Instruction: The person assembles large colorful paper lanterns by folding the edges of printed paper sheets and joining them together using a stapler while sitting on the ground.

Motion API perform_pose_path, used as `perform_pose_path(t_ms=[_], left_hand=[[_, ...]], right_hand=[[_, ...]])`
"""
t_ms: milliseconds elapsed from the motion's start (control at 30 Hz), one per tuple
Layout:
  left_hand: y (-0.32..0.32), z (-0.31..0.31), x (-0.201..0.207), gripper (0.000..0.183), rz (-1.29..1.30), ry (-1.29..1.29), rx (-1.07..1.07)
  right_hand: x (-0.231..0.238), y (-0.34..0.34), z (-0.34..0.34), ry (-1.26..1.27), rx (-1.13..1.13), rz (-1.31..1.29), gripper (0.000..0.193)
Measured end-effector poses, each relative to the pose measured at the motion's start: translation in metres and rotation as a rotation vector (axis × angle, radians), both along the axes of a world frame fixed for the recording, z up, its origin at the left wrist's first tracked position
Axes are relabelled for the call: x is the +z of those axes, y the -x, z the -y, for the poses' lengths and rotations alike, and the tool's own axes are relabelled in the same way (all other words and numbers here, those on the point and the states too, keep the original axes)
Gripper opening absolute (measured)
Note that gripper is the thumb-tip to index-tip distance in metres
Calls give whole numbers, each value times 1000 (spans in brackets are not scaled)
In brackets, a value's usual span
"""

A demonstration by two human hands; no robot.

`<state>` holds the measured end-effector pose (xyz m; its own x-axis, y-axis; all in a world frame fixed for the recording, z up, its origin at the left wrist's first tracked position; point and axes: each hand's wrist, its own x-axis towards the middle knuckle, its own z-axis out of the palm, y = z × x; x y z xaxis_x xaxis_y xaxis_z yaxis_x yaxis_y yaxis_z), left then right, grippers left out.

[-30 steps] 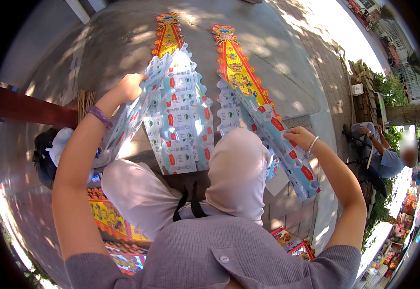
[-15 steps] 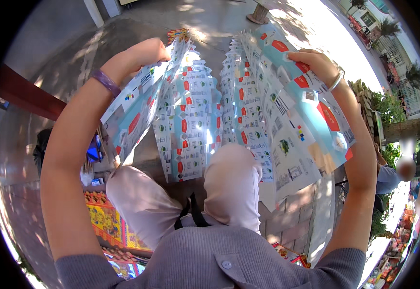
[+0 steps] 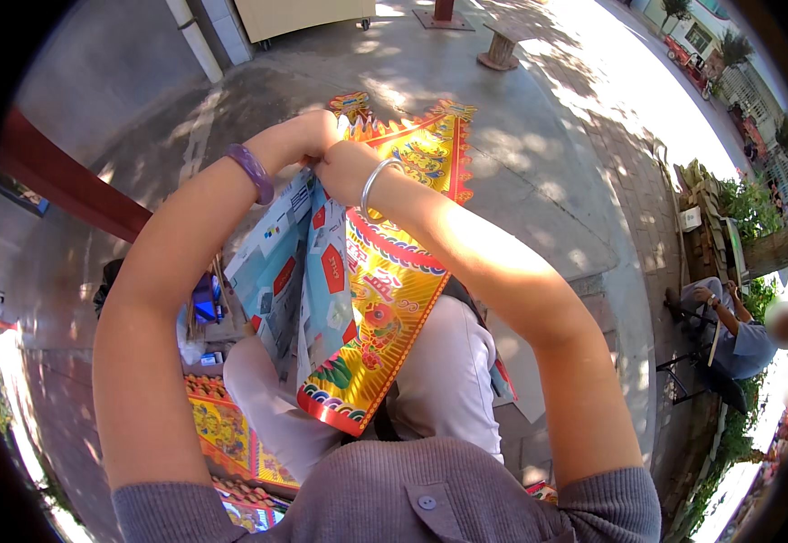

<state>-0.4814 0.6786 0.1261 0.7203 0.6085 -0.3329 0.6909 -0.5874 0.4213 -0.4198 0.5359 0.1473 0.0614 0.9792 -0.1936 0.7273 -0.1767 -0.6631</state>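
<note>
A folded, pleated printed paper sheet (image 3: 380, 299) hangs from my two hands in front of my knees. Its outer face is glossy yellow and red with a fish pattern and scalloped edges. The other face, pale blue and white with red patches, shows at the left. My left hand (image 3: 315, 136), with a purple bangle on the wrist, is closed at the sheet's upper edge. Right against it, my right hand (image 3: 351, 172), with a silver bangle, is closed on the same edge. The fingertips are mostly hidden behind the hands. The sheet's lower end hangs over my lap.
Colourful printed paper pieces (image 3: 227, 430) lie at my lower left. A dark red post (image 3: 77, 176) slants in from the left. Ahead stand a beige wheeled cabinet (image 3: 308, 16) and a small wooden spool stool (image 3: 500, 47). A seated person (image 3: 742, 344) is at the right.
My right hand has swung left to meet my left hand, closing the spread sheet. Its yellow and red face now shows in front. The view has also shifted slightly.
</note>
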Motion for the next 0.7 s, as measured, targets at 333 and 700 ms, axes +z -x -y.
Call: perform_pose_path(t_ms=[333,700], left_hand=[[-3,42,119,25,-8,-193,-94],[-19,113,228,12,-206,-626,-240]], right_hand=[[-113,-95,73,-114,-209,-55,41],[-110,-61,-2,-931,-477,-11,31]])
